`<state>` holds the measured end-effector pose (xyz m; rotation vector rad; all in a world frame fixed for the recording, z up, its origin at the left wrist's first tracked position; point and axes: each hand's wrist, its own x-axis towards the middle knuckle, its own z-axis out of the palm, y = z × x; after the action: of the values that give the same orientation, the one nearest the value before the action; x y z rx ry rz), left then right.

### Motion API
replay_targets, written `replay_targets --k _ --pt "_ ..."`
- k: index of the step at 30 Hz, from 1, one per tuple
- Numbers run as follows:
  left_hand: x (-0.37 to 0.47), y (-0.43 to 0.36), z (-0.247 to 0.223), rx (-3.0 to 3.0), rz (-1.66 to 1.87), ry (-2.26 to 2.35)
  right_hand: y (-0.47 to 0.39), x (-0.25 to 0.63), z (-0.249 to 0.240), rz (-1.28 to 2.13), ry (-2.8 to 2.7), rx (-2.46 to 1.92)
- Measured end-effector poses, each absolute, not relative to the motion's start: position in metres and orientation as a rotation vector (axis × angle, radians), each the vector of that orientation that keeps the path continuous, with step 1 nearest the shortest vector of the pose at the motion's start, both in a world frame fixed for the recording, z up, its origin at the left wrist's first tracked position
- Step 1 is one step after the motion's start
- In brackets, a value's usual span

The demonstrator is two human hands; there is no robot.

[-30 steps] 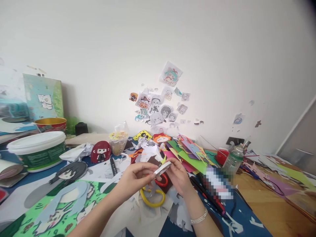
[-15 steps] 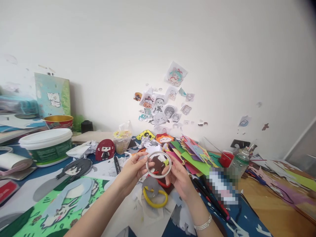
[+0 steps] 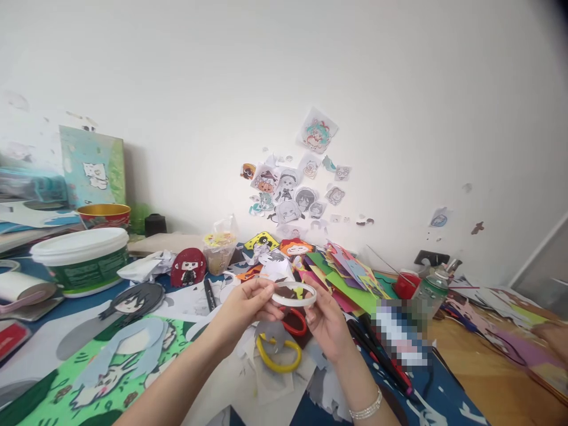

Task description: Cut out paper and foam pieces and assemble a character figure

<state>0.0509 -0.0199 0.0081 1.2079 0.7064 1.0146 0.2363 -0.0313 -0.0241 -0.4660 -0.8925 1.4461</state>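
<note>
Both hands grip a thin, pale roll of tape (image 3: 293, 300) above the worktop, tilted so that its ring looks like a flat oval. My left hand (image 3: 252, 300) pinches its left side between thumb and fingers, and my right hand (image 3: 327, 322) has its fingers closed on the right side. Below the roll lie scissors with a yellow handle loop (image 3: 278, 368) and a red loop (image 3: 293, 324); grey and white paper scraps surround them. A black marker (image 3: 209, 294) rests left of my left hand.
On the left stand a white-lidded tub (image 3: 82, 260) and a green painted sheet with paper cutouts (image 3: 133, 302). Coloured paper (image 3: 350, 275) piles up behind my right hand. A glass jar (image 3: 432, 290) is farther right. What looks like another person's hand (image 3: 554, 340) shows at the right edge.
The roll of tape has turned from a nearly round, face-on ring to a flat, edge-on oval. Both hands keep hold of it. A hand-like shape has appeared at the right edge.
</note>
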Motion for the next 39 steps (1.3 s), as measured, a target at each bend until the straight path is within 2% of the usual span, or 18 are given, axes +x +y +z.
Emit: replay_targets --k 3,6,9,12,18,28,39 --pt "0.052 -0.015 0.003 1.404 1.004 0.79 -0.033 0.236 -0.024 1.414 -0.924 -0.474" --pt "0.054 -0.015 0.0 1.911 1.101 0.898 -0.033 0.235 -0.024 1.384 -0.893 -0.475" --pt "0.059 -0.022 0.0 2.277 1.199 0.759 -0.033 0.231 -0.024 1.393 -0.861 -0.522" --pt "0.063 -0.028 -0.001 2.301 1.076 0.686 -0.034 0.226 -0.025 1.34 -0.932 -0.623" --pt "0.065 -0.023 -0.01 2.413 0.937 1.018 -0.038 0.22 -0.025 0.883 -1.188 -0.812" --pt "0.062 -0.014 -0.016 2.779 0.932 0.845 -0.039 0.217 -0.024 0.941 -1.221 -0.807" --pt "0.06 -0.012 -0.014 2.872 0.944 0.845 -0.035 0.218 -0.03 0.966 -1.215 -0.804"
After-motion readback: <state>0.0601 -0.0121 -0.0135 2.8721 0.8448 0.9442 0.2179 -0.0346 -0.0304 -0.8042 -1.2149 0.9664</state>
